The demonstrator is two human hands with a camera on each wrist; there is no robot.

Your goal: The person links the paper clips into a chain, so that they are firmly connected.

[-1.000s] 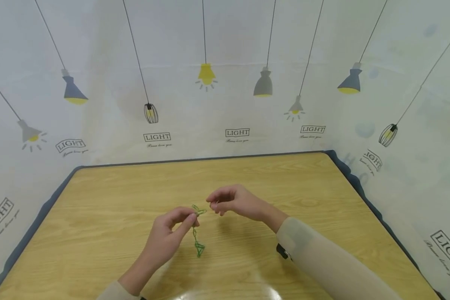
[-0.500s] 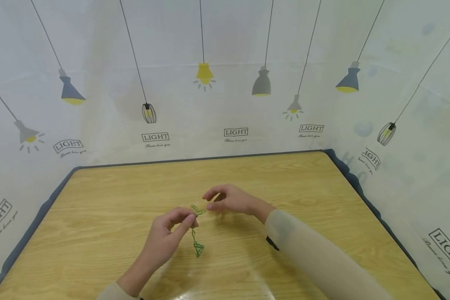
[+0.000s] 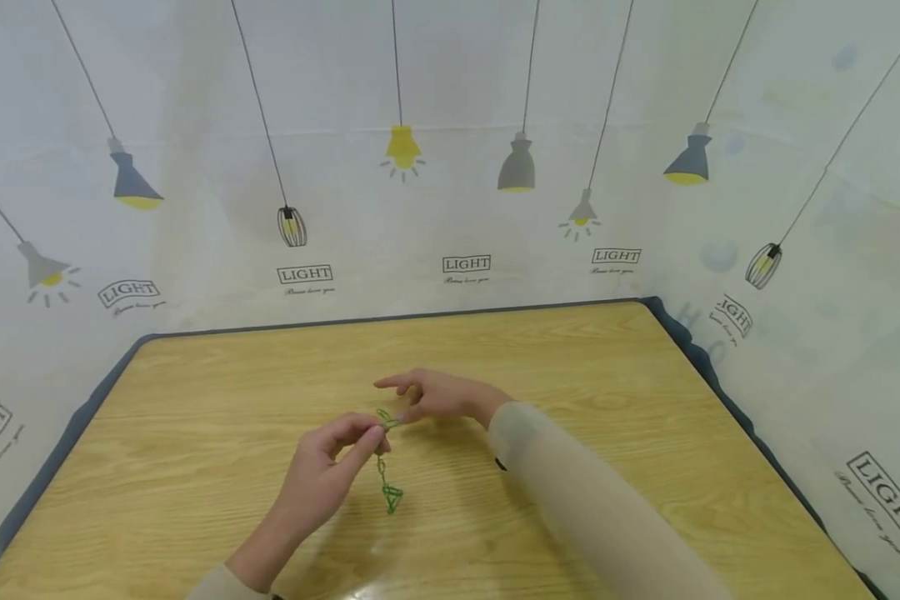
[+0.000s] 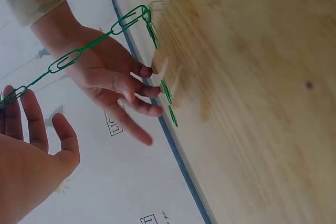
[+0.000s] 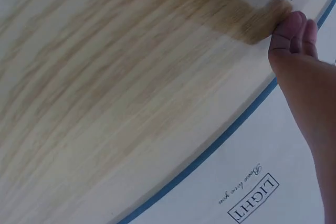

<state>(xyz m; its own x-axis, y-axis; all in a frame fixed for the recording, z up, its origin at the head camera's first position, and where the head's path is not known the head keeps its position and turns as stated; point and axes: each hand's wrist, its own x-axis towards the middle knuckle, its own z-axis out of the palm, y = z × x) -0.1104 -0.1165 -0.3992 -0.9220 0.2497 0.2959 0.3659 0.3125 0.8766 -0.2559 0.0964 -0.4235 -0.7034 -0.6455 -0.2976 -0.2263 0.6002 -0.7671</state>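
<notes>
Pinching the green chain (image 4: 94, 42) near its upper end, the left hand (image 3: 324, 469) is the nearer one, its fingers grasping a clip. Below, the chain hangs with its long axis roughly upright, ending in a bunched loop (image 3: 393, 498) over the bench (image 3: 532, 350). Upper clips (image 3: 390, 423) jut rightward to the right hand (image 3: 435, 394), whose fingers look released, index extended; whether its thumb touches them cannot be told.

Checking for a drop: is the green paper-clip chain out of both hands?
No, in the head view the left hand pinches the green paper-clip chain between thumb and fingers.
</notes>
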